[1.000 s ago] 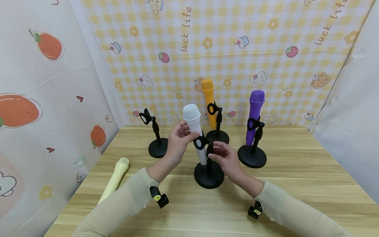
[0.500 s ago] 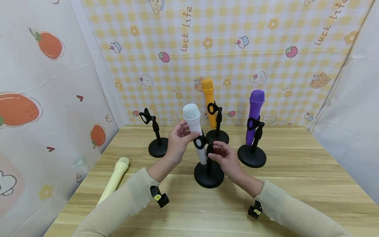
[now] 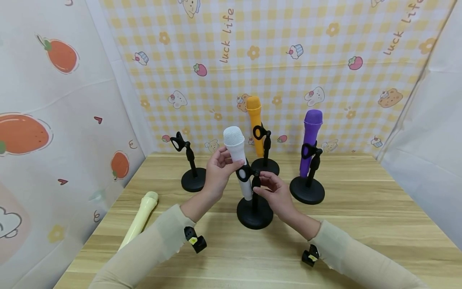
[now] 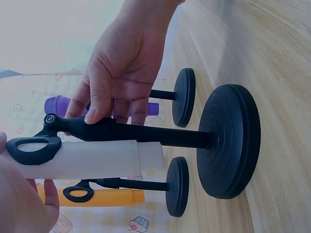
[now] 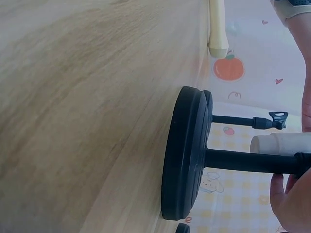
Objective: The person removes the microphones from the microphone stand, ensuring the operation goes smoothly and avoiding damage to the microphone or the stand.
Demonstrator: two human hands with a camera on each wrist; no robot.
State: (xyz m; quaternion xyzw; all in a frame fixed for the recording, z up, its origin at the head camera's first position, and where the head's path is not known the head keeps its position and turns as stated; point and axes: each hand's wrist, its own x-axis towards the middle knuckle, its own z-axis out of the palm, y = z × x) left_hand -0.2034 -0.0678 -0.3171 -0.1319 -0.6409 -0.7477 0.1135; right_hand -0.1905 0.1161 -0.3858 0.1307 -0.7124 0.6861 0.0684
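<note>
In the head view a white microphone [image 3: 234,139] leans slightly in the clip of a black desktop stand [image 3: 254,216] at mid-table. My left hand [image 3: 217,173] grips the microphone just below its mesh head, thumb in front by the clip. On the stand's upright pole, my right hand [image 3: 277,196] pinches the thicker collar between thumb and fingers. The left wrist view shows the microphone's body [image 4: 97,160] passing through the oval clip [image 4: 35,150], its lower end beside the pole. The round base [image 5: 182,155] rests flat on the wood in the right wrist view.
Behind stands an orange microphone [image 3: 254,116] in its stand, and to the right a purple microphone [image 3: 312,124] in another. A black stand [image 3: 193,180] with a bare clip is at back left. One pale yellow microphone [image 3: 140,214] lies by the left forearm.
</note>
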